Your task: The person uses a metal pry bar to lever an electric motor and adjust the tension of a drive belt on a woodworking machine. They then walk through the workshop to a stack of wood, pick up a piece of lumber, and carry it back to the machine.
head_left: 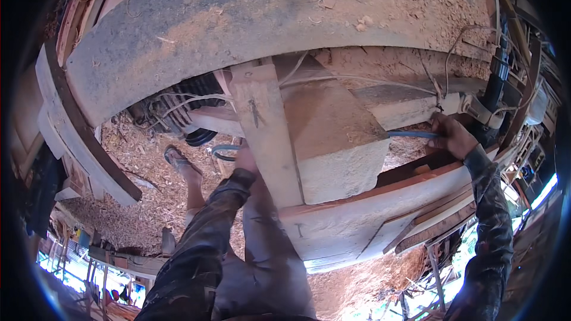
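A bluish belt or hose (410,134) runs behind a wooden post (262,125) and block (339,172), showing as a loop at the left and a straight length at the right. My left hand (245,159) is at the loop beside the post, its fingers mostly hidden. My right hand (453,138) has its fingers closed on the belt's right length, below a hanging bit of wire. A ribbed dark motor (160,116) with a black round part (201,138) sits behind the loop, under a dusty curved board (267,12).
A curved plank (80,137) stands at the left. A dark upright pipe (496,77) with loose wires is at the right. A pale board (351,226) spans below the block. My sandalled foot (177,159) rests on the shaving-strewn floor (125,214).
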